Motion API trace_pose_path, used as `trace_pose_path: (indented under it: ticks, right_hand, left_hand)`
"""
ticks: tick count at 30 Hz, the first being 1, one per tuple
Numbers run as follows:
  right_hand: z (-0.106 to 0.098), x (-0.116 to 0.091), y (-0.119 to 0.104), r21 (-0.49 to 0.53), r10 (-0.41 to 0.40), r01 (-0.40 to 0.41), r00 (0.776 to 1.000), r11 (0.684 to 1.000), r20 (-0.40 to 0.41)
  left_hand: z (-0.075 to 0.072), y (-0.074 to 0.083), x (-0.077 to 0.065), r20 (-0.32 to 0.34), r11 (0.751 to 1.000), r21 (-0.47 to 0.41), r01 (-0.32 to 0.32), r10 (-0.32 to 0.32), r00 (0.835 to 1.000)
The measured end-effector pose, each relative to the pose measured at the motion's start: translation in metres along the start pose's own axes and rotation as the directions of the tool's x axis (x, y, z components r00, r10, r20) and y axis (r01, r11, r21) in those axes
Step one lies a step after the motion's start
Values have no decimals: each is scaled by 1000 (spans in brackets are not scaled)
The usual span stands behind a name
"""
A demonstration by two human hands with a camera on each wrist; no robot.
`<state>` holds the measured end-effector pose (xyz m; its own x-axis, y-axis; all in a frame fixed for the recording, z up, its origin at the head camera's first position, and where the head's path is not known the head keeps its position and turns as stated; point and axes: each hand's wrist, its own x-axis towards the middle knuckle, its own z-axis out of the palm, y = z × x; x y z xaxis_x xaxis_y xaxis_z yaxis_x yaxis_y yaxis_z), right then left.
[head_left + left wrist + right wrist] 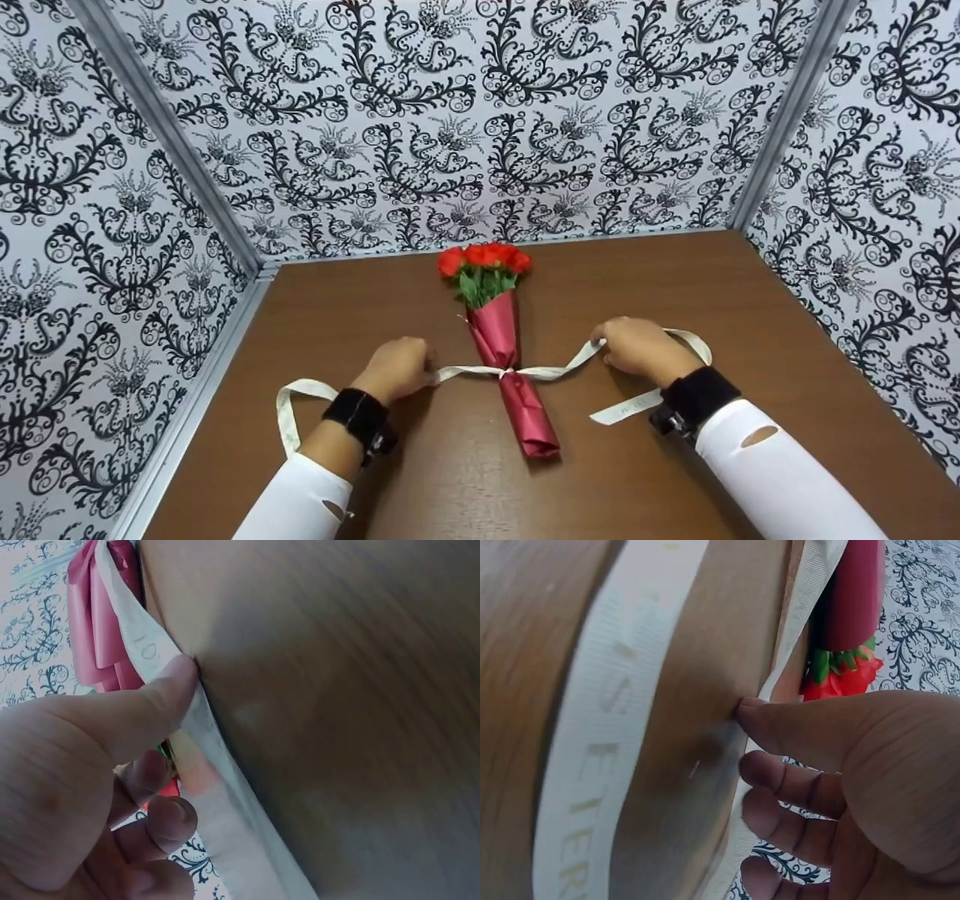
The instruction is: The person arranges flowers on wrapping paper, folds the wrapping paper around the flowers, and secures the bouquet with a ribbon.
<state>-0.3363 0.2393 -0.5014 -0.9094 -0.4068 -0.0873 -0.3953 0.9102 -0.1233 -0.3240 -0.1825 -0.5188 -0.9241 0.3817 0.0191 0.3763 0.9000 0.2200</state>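
A bouquet of red flowers point(486, 259) with green leaves lies on the table, wrapped in dark red paper point(496, 326). Around the narrow middle of the wrap runs a white ribbon point(551, 372), crossed in a small knot there. To the left of the bouquet, my left hand point(397, 367) pinches one ribbon end between thumb and fingers. My right hand point(637, 346) pinches the other end on the right, slightly higher. Printed letters show on the ribbon point(600, 757) in the right wrist view. Both loose tails hang past the wrists.
The brown wooden table point(465, 480) carries the bouquet near its centre. Patterned black-and-white walls point(480, 150) enclose it at the back and sides, with grey metal posts point(795, 112) in the corners.
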Motion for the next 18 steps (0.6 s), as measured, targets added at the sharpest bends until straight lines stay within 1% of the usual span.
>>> trace_pose_path:
  ticks: [4,6,9,13,16,18]
  right_hand:
    - [0,1,1,-11,3,-3,1000,1000,14]
    - [-1,0,1,-13,-4,4,1000,1000,25]
    - [-3,-1,3,3,7,-8,999,1000,45]
    - [-3,-3,5,18,23,-24,998,1000,51]
    - [-1,-3,7,34,31,-32,998,999,47]
    - [0,-3,9,40,37,-39,998,998,49]
  left_hand:
    - [-2,1,-1,7,1000,0,-24,24,1000]
    - [-6,1,-2,-9,999,17,-42,42,999]
    - [-13,0,-2,-67,996,64,-67,71,995]
    - [-25,-2,-5,-166,985,147,-92,117,979]
    - [-35,-4,-9,-214,976,198,-88,131,968]
    - [-39,-6,-11,-224,972,228,-64,116,968]
